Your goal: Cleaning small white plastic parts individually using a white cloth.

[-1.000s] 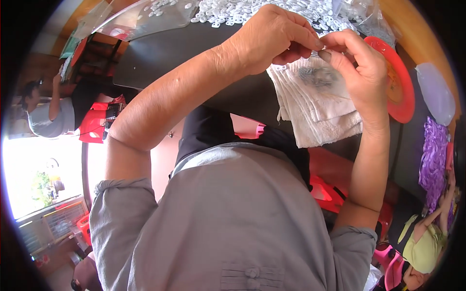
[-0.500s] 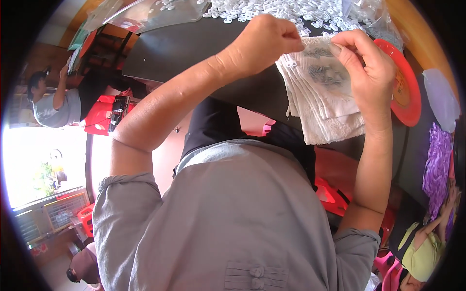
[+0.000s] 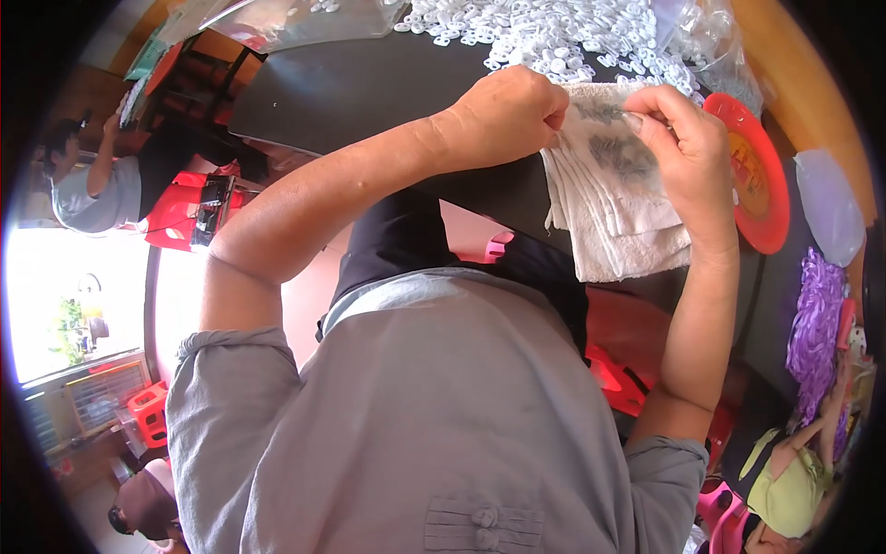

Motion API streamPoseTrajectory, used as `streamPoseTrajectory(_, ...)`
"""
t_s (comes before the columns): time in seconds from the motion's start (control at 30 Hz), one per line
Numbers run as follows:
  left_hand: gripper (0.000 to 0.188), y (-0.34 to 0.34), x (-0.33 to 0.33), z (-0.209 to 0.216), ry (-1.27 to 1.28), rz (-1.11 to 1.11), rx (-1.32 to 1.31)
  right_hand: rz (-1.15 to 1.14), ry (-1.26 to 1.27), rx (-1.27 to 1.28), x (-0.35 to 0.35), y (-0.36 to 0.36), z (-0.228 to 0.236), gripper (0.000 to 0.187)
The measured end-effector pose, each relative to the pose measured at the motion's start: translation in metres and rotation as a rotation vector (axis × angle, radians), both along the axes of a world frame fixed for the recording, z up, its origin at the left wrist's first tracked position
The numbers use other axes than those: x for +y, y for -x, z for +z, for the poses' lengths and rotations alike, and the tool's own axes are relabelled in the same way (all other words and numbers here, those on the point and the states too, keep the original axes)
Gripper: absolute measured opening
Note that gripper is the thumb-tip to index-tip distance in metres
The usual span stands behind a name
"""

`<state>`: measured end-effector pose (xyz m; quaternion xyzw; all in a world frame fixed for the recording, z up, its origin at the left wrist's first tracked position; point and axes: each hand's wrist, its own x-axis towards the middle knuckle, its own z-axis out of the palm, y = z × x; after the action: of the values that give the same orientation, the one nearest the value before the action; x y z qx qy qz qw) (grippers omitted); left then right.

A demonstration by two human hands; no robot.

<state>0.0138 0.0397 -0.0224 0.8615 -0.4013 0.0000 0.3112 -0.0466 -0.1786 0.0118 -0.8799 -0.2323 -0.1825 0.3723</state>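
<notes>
My left hand [image 3: 510,113] is closed over the left edge of a folded off-white cloth [image 3: 616,245]; its fingertips are turned away, and what they hold, if anything, is hidden. My right hand [image 3: 688,148] pinches thumb and forefinger together above the cloth's upper right part. Whatever sits in that pinch is too small to make out. Between the hands, a heap of small dark thin pieces [image 3: 620,157] lies on the cloth. Just beyond it spreads a large pile of small white plastic pieces [image 3: 563,37] with holes in them.
A red round plate [image 3: 773,175] stands right of my right hand. Clear plastic bags [image 3: 715,42] lie behind it, with a purple bundle [image 3: 814,323] farther right. The dark table [image 3: 323,92] has its near edge before my lap. Other people sit at far left and lower right.
Both hands sit slightly lower in view, and my left fingers have turned out of sight. A small white piece seen near my left fingertips no longer shows. The whole view has shifted a little.
</notes>
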Motion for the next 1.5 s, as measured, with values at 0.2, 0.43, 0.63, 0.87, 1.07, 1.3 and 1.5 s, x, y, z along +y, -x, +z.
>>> streamPoseTrajectory(0.2,0.008,0.002,-0.004,0.02,0.465,0.149,0.777,-0.049,-0.043,0.068,0.001,0.001,0.009,0.008)
streamPoseTrajectory(0.43,0.009,0.005,-0.027,0.024,0.878,0.075,1.097,-0.107,-0.223,0.076,0.006,-0.002,0.0,0.007)
streamPoseTrajectory(0.63,0.006,-0.002,-0.037,0.023,0.951,0.039,1.152,-0.124,-0.241,0.07,0.006,-0.005,-0.002,0.006)
streamPoseTrajectory(0.87,0.008,-0.002,-0.038,0.017,0.892,0.024,1.073,-0.127,-0.164,0.023,0.007,-0.007,-0.003,0.005)
streamPoseTrajectory(1.07,0.01,-0.002,-0.037,0.012,0.908,0.05,1.049,-0.143,-0.124,0.014,0.007,-0.008,-0.006,0.007)
streamPoseTrajectory(1.3,0.014,0.003,-0.032,0.017,0.797,0.081,0.981,-0.152,-0.002,-0.025,0.012,-0.007,-0.003,0.006)
streamPoseTrajectory(1.5,0.014,0.005,-0.034,0.011,0.786,0.103,0.832,-0.157,0.045,-0.083,0.017,-0.007,-0.005,0.007)
